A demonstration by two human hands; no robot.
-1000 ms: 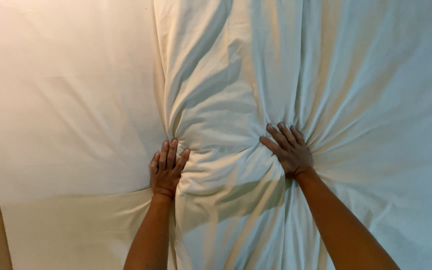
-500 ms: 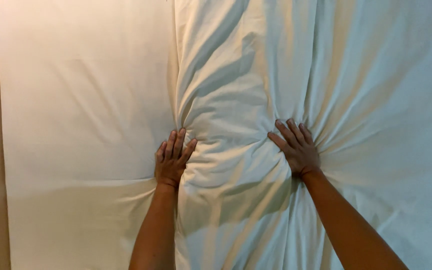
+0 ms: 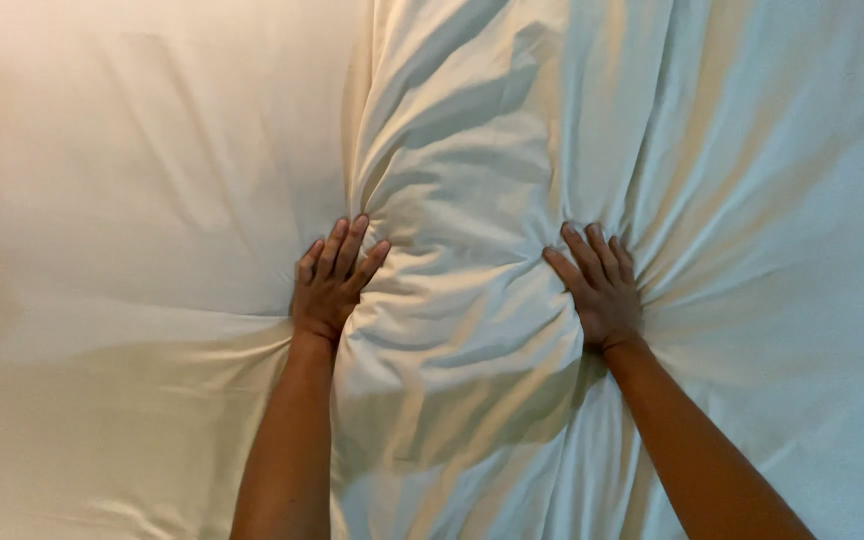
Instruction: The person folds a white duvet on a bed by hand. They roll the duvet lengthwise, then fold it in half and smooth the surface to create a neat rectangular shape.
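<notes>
Flat hands (image 3: 337,285) press duvet (image 3: 472,200).

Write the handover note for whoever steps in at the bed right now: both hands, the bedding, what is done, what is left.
Left hand: flat, fingers spread, pressing at the left edge of the bunched white duvet, on the fitted sheet.
Right hand: flat on the duvet, creases fanning out from it.
Done: a raised ridge of duvet is gathered between the hands.
Left: the duvet is heavily wrinkled; the sheet's left part lies uncovered.
</notes>
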